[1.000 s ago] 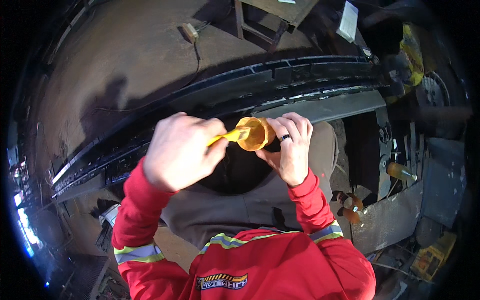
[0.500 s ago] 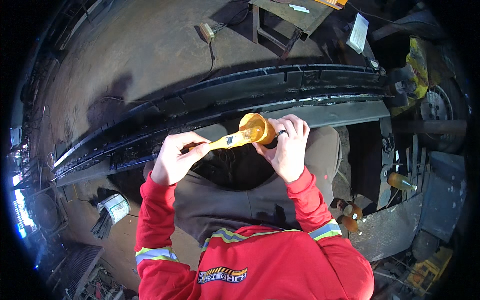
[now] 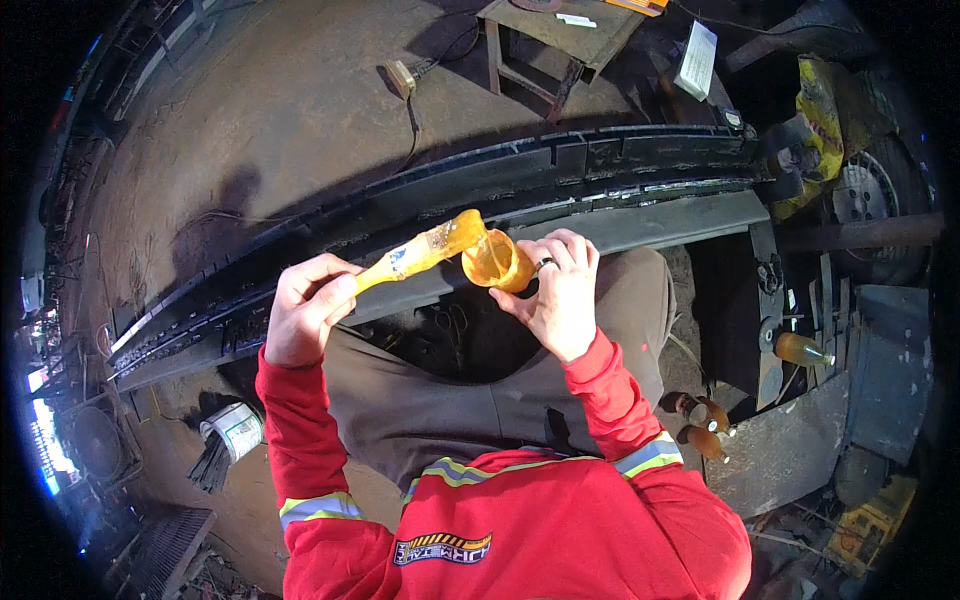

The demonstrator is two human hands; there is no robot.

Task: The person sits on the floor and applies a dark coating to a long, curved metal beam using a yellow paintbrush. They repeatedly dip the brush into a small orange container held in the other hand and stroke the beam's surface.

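Between the thumb and fingers of my left hand (image 3: 312,310) is the handle of a yellow paintbrush (image 3: 425,248). Its bristles are coated in yellow-orange and lie at the rim of a small cup (image 3: 510,262). My right hand (image 3: 562,290), with a dark ring on one finger, grips that cup from its right side. The cup is tilted, its mouth facing left, and yellow-orange coats its inside. Both are held above my lap, in front of a long dark metal beam (image 3: 660,222).
Beyond the beam stand a small metal table (image 3: 570,35) and a plug socket on a cable (image 3: 402,78). Left of my legs is a can of thin rods (image 3: 238,430). Several bottles (image 3: 800,349) and a wheel (image 3: 865,200) are at the right.
The brush has come up out of the cup, and its bristles now show at the rim. My left hand has moved left and slightly down; the cup has shifted a little left.
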